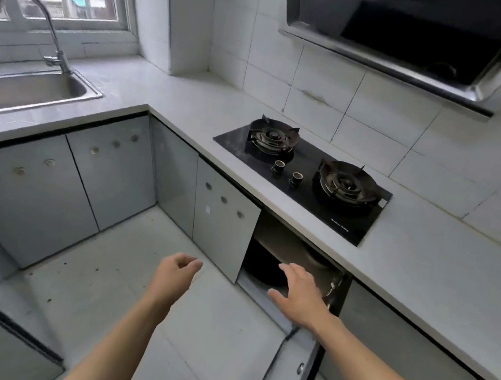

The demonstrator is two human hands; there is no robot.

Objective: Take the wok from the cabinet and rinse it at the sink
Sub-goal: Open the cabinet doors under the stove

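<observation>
Cabinet door (287,368) under the stove hangs swung out toward me at about five o'clock, so opening it is the one step I judge done. Inside the opening, at roughly four o'clock from the middle of my view, the wok (260,267) sits dark and low on the cabinet floor, below a pale shelf (286,244). Something rounded and light rests on that shelf, but I cannot tell what it is.

My right hand (300,295) reaches in front of the opening, fingers spread and straight, holding nothing; it hovers just in front of the wok and I cannot say it touches the rim. My left hand (177,271) floats over the floor at six o'clock, fingers loosely curled, empty, well apart from the wok.

Everything else remains ahead, as I read it: gripping the wok, lifting it out, and carrying it across to the sink (93,91) at nine o'clock. The faucet (52,30) there arches over a basin, and no water is running.
</observation>
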